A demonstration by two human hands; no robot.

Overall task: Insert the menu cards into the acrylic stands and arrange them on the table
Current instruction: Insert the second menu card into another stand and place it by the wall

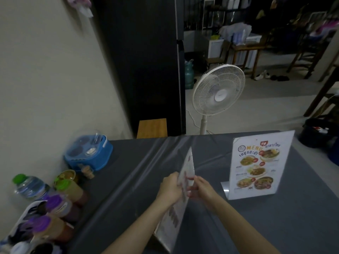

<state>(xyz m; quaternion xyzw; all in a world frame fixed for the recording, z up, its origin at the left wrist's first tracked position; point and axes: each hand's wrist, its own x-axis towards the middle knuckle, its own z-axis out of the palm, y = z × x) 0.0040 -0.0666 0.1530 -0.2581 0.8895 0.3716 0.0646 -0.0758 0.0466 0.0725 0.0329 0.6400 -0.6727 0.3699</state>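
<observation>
Grey cloth is covering the tabletop [275,226] at which we are working, with a pale wall to the left and a white standing fan [219,90] on the floor beyond the far edge.

Our fingers [175,177] on the left hand [169,188] are pinching the left face of the card-and-stand pair, and those of the right hand [202,189] are closing on its right face, so both hands are gripping the same piece at about mid-height. We are seeing the menu card [188,167] and the acrylic stand [171,226] almost edge-on. Their long axis is running from the near edge of the tabletop, close to our body, up and away toward the far edge, with the card's top corner tilting slightly right. The stand's lower part is lying below and nearer than the hands; whether its base is resting on the cloth we cannot tell.

We are judging the insertion as under way: the card must travel along that long axis into the stand, and both hands are equally near.

A finished stand [256,165] with its menu showing is standing upright to the right, apart from the right hand. Sauce bottles [60,204], a water bottle [31,186] and a blue caddy [88,154] are crowding the left edge by the wall.
</observation>
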